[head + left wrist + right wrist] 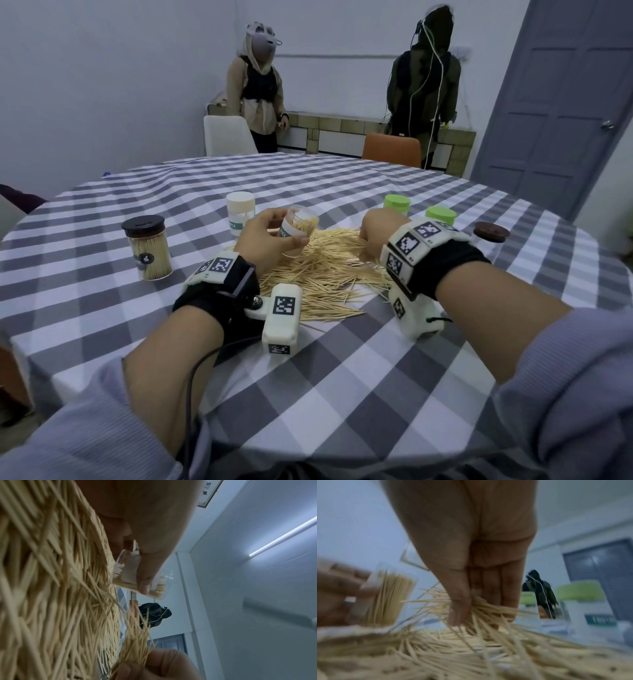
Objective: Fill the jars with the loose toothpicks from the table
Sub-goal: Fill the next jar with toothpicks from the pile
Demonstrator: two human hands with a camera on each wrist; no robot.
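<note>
On the grey-and-white checked tablecloth, nearest the person, lies the heap of loose toothpicks, spread between the two wrists. The left hand holds a clear open jar lifted just above the heap's far edge and tilted, thumb on one side and fingers curled round the other; the jar is partly filled with toothpicks. The right hand is at the heap's right edge, its fingers closed with the thumb on a bunch of toothpicks whose ends fan out below the fingertips, over the heap. To the left stands a full jar with a dark lid. Just beyond the hands stand a white-capped jar and two green-lidded jars. A dark brown lid lies at the right.
</note>
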